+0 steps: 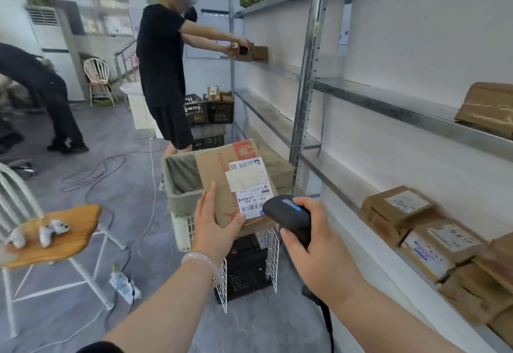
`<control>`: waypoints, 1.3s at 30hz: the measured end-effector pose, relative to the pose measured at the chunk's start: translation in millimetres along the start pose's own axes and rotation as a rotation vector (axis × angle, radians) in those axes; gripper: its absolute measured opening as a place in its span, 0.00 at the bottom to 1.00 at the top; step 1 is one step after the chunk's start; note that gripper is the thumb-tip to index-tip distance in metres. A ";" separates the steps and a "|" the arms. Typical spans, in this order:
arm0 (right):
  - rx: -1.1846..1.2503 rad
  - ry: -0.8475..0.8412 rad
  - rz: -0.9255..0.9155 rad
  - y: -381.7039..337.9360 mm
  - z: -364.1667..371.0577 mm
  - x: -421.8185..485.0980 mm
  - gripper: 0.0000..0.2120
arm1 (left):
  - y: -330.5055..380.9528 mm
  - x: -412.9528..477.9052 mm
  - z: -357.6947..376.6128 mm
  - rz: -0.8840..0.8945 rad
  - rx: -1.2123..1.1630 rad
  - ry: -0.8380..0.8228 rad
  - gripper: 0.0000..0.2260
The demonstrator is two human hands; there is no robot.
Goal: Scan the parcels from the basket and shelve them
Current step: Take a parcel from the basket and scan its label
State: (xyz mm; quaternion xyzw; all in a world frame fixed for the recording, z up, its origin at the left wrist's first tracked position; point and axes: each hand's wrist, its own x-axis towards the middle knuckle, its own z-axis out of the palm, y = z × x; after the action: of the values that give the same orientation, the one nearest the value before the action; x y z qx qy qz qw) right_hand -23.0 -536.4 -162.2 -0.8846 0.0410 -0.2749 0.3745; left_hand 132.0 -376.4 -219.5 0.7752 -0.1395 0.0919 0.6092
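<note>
Your left hand (213,222) holds a labelled cardboard parcel (219,174) by its near edge, grip closed on it, over the lined basket (180,186) at 12 o'clock. At the parcel's 4 o'clock, your right hand (319,244) closes its grip around the black barcode scanner (288,213), whose nose is just beside the shipping label (251,186). Other parcels (416,227) lie on the low shelf (333,183) at 3 o'clock.

Left hand (215,220) holds a labelled parcel (236,183) over the basket (177,186); right hand (319,244) grips a scanner (288,213).
</note>
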 end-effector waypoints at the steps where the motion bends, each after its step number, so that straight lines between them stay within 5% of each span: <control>1: 0.004 -0.013 -0.001 2.6 -1.0 3.9 0.23 | -1.6 2.3 3.3 -0.003 0.006 0.010 0.41; 28: 0.028 -0.156 0.006 41.2 -42.4 57.5 0.21 | -30.0 56.8 60.3 -0.069 0.112 0.075 0.41; 39: 0.026 -0.160 0.095 65.2 60.2 159.1 0.21 | -76.2 145.7 31.4 -0.150 0.029 -0.007 0.40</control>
State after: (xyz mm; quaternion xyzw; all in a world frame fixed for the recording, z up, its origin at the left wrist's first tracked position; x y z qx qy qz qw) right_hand 151.3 -588.9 -168.6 -0.8958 0.0493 -0.1859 0.4006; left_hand 293.7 -405.4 -251.5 0.7925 -0.0816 0.0455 0.6026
